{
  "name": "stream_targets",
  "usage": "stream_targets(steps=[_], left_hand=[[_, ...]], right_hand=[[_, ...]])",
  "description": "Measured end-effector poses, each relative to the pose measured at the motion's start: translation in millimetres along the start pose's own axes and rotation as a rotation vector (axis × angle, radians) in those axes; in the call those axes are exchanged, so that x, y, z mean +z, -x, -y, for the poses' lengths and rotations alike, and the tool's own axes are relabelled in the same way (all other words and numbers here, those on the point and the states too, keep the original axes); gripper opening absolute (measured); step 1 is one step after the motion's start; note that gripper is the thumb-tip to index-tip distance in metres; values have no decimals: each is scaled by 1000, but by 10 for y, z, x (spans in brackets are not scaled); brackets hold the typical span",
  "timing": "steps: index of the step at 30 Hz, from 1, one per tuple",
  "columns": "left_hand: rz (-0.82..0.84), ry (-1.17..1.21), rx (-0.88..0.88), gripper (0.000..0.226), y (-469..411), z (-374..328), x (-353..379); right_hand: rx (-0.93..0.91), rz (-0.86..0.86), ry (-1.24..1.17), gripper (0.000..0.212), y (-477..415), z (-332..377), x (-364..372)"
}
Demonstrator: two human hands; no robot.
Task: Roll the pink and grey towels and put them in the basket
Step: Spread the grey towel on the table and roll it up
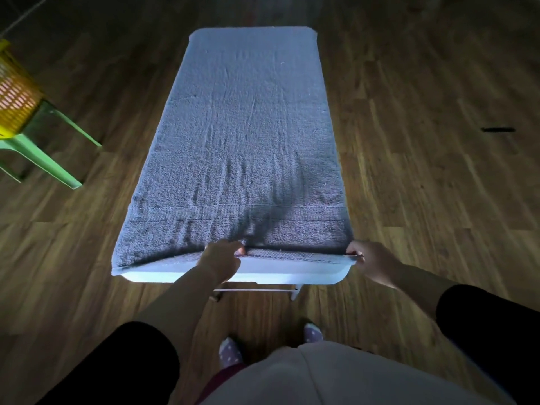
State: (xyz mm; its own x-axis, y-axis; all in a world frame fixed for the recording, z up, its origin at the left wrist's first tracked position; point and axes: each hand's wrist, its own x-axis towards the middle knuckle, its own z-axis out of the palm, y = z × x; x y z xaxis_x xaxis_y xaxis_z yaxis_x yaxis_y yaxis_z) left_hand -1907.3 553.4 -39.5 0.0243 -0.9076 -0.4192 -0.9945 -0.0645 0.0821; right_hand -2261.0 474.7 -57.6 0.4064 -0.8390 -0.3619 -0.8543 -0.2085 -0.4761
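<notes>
Grey towel (242, 135) spread flat along the white worktop (277, 273), my left hand (222, 260) pinching its near hem mid-edge, my right hand (369, 263) pinching the near right corner, yellow basket (17, 95) far left on a green stool (49, 166), something pink perhaps inside.

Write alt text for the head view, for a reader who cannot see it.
Seen from above, a person's left hand and right hand pinch the near edge of a grey towel spread flat along a narrow white table. A yellow basket sits on a green stool at the far left, on a wooden floor.
</notes>
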Motion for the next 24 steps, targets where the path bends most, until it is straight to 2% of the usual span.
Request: stream_targets(steps=[3, 6, 9, 13, 18, 21, 24], left_hand=[[-10, 13, 16, 35, 21, 17, 8], [-45, -14, 46, 38, 50, 45, 51], [-95, -2, 63, 36, 88, 88, 140], [-165, 129, 80, 35, 142, 182, 212], [-196, 194, 27, 31, 253, 485, 259], [-228, 222, -52, 33, 384, 743, 252], [-277, 203, -99, 37, 509, 1085, 285]], right_hand=[[96, -59, 0, 18, -56, 14, 20], [132, -128, 172, 27, -133, 127, 66], [55, -140, 264, 29, -180, 480, 124], [-148, -85, 211, 24, -216, 1051, 339], [-273, 28, 214, 38, -253, 1659, 734], [-234, 42, 325, 49, -261, 1906, 938], [-142, 2, 346, 47, -264, 2029, 1038]])
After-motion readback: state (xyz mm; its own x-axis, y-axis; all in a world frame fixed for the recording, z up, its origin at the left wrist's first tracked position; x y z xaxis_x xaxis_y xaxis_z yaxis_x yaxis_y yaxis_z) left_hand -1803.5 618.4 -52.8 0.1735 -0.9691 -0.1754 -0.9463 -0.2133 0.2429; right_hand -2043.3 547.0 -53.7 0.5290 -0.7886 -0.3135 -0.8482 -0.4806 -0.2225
